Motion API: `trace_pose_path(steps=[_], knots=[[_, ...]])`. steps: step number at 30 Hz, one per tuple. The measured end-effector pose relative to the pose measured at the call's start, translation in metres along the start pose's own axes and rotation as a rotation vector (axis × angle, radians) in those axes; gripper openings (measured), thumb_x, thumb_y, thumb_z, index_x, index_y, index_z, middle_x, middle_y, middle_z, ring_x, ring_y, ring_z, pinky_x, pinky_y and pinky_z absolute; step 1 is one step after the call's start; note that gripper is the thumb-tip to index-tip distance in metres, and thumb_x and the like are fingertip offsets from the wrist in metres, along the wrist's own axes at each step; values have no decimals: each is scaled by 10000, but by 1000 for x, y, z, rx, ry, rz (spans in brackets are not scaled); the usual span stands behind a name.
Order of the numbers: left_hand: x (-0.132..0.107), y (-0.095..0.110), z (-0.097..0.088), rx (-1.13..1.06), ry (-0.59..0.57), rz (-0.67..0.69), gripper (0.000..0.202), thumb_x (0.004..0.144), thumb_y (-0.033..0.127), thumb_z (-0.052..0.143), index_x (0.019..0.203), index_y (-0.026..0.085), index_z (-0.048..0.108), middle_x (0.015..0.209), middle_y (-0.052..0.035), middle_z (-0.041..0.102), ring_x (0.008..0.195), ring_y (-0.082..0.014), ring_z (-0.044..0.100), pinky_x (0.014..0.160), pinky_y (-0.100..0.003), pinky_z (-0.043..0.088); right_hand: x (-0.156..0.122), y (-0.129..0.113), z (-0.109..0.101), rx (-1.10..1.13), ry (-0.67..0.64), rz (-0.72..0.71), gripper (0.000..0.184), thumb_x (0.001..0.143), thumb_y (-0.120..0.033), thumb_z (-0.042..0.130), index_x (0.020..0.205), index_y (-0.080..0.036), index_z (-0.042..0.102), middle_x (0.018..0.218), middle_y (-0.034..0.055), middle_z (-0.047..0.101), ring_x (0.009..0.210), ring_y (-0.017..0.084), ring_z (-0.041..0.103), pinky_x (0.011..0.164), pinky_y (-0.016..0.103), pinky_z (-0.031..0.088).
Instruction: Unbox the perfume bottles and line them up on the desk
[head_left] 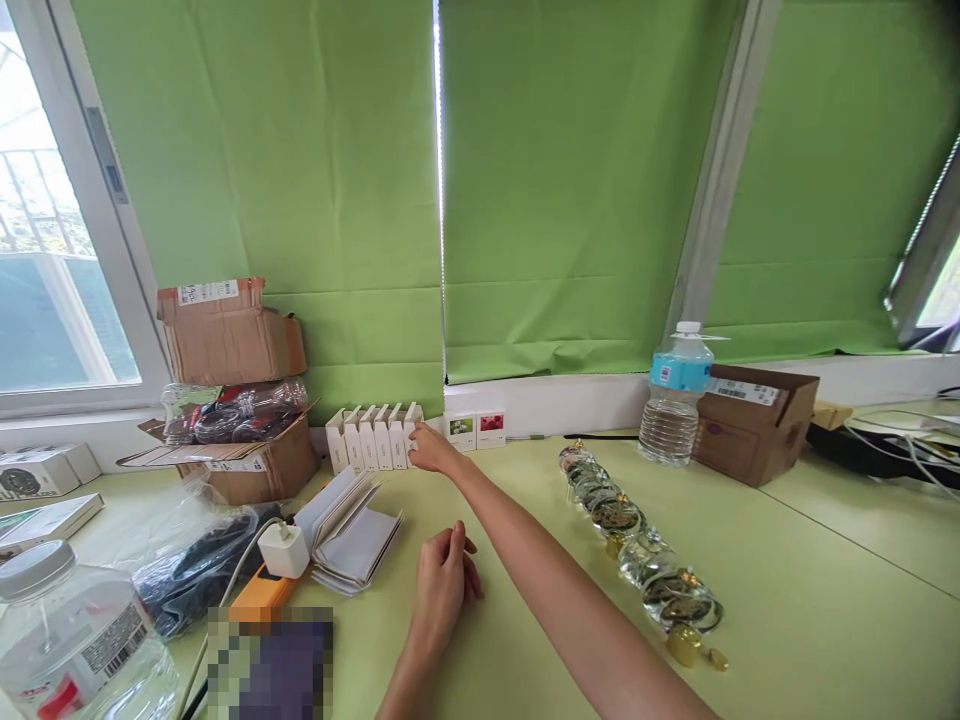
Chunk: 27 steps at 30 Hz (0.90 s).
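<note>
A row of slim white boxes [375, 440] stands upright against the wall at the back of the table. My right hand [433, 447] reaches across to the right end of this row, its fingers closed at the edge of the last small white box [413, 425]. Just right of that hand are two small white cards or boxes with flower pictures, one green [460, 432] and one pink [491, 430]. Nearer to me, my left hand [442, 575] rests on the table with loosely curled fingers, and nothing shows in it. Folded white cartons [356, 545] lie left of it.
Several clear glass-like pieces with gold parts [619, 520] form a line on the right. Behind them stand a water bottle [670, 410] and a cardboard box [754, 425]. On the left are stacked cardboard boxes [259, 460], a white charger [283, 550] and a large bottle [75, 640].
</note>
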<state>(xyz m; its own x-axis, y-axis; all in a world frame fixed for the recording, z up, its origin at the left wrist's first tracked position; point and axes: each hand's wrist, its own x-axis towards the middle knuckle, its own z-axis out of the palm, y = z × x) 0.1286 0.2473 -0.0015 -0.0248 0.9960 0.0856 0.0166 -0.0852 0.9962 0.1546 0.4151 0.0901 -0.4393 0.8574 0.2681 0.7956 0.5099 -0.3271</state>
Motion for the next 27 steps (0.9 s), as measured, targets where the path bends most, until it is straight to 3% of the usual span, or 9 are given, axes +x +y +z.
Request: trace_pose_path(steps=[5,9,14,19,22,24,27], knots=[[4,-4,-1,12,-9,8,501,817,651,421,698,175,523,401,20,537,331,-116,482,372,-211,315,-28,-5,9,-22,25,-58,283,928,-289,522,1170,-148,566,1213,99,564,1043,221,579,887,419,479],[4,-4,-1,30,-24,25,438,807,590,460,678,175,515,393,22,526,313,-107,459,356,-208,289,-70,-2,13,-27,49,-79,291,932,-171,412,1160,-150,591,1259,117,552,1120,224,552,952,333,409],[1,0,-2,90,-59,46,279,778,435,527,708,165,539,444,21,552,341,-110,496,376,-209,348,-119,24,14,17,59,-37,346,919,-150,367,1169,-153,606,1242,91,592,1115,186,561,947,261,400],[-4,8,0,249,25,76,369,859,463,378,802,149,564,564,-14,603,420,-133,569,420,-224,391,-161,47,20,66,86,43,410,913,-145,321,1245,-125,561,1326,113,540,1229,197,481,996,294,381],[-12,19,-2,434,108,126,336,863,425,399,796,162,597,667,-47,646,569,-162,621,545,-252,439,-181,48,29,83,72,38,428,893,-150,371,1289,-103,527,1360,131,510,1271,199,444,1037,293,351],[-22,30,-7,580,176,172,270,853,390,448,828,187,624,826,-73,674,779,-203,640,701,-288,448,-189,45,32,84,59,18,445,882,-154,400,1310,-97,509,1379,139,489,1283,208,433,1049,294,343],[-41,51,-18,775,265,209,270,861,339,451,987,185,634,1088,-132,629,1050,-283,562,907,-391,379,-193,41,33,74,56,-9,446,892,-168,399,1321,-93,494,1396,154,464,1281,234,432,1052,319,344]])
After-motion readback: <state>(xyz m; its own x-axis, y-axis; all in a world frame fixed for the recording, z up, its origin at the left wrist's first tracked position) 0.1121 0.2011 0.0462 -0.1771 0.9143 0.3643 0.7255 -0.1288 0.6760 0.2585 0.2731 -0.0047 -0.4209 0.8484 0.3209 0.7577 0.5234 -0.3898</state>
